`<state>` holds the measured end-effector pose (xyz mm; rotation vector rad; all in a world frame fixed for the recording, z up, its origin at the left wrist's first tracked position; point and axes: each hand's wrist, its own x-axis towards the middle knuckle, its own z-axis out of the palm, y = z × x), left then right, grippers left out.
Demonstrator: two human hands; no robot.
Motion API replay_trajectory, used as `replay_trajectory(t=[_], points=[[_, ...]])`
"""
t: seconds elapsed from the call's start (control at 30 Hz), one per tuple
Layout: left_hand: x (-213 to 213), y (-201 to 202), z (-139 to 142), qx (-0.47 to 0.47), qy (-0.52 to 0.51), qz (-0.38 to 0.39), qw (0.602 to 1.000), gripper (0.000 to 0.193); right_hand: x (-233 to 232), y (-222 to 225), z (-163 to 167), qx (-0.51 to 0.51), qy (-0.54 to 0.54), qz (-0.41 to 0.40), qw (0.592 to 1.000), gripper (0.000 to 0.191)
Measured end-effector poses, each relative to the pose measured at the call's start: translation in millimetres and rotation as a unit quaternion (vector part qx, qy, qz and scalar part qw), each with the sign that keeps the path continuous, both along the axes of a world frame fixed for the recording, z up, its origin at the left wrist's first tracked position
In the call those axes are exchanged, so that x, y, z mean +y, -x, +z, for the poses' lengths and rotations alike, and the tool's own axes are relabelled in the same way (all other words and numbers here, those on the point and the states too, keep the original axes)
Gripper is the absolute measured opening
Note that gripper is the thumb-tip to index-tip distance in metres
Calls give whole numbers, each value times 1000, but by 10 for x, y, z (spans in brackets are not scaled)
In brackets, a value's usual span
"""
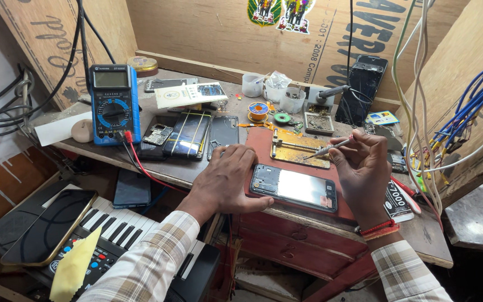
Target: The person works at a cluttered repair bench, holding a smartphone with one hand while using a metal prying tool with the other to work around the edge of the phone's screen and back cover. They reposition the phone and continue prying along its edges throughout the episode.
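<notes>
Opened phone [293, 187] flat on red mat near bench [431, 246] front edge; left hand [227, 179] spread, pressing its end steady; right hand [361, 168] grip pinching screwdriver [331, 148], tip raised above.

Left hand [226, 180]: palm and fingertips hidden against the desk [197, 170]; it covers the left end of the opened phone [293, 187] near the desk's front edge.
Right hand [363, 168]: fingertips curl round the thin tool [331, 149]; the tool's tip is too small to tell.
Both sleeves: cut off by the lower picture edge.
Keyboard [119, 229]: below the desk's front edge, partly hidden under a dark phone [51, 226] and a yellow cloth [75, 264].
Red mat [261, 146]: right part hidden behind the right hand.
Small parts by the cups [278, 89] at the desk's back edge: too small to identify.
Cables [420, 84]: run out past the upper edge.
</notes>
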<state>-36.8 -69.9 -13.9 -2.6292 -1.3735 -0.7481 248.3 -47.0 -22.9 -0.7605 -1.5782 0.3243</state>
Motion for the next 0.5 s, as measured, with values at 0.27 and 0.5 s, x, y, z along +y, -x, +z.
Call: replay_trajectory(t=[0.27, 0.5], points=[[8, 2, 2, 3, -2, -2, 1000, 89, 27, 4, 1, 2, 4, 8, 1000, 38], [0, 3, 4, -3, 1, -5, 1000, 90, 21, -15, -26, 38, 12, 18, 999, 41]])
